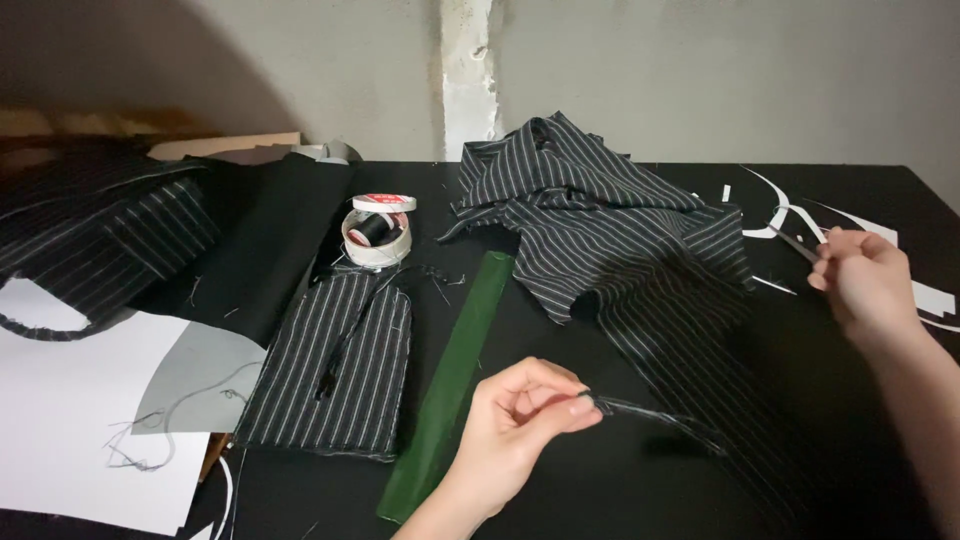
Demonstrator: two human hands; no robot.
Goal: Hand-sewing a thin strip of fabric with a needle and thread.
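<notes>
Striped fabric (640,250) between both hands

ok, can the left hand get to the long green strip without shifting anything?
Probably yes. The long green strip lies bare on the black table, right beside the left hand, with nothing on top. But its fingers are pinching the dark striped fabric's edge, so they'd need to let go first.

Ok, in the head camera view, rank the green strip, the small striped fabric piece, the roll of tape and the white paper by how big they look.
1. White paper, partly cut off by the frame.
2. Small striped fabric piece.
3. Green strip: longer but narrow, so close to the fabric piece.
4. Roll of tape, clearly smallest, though farther away.
</notes>
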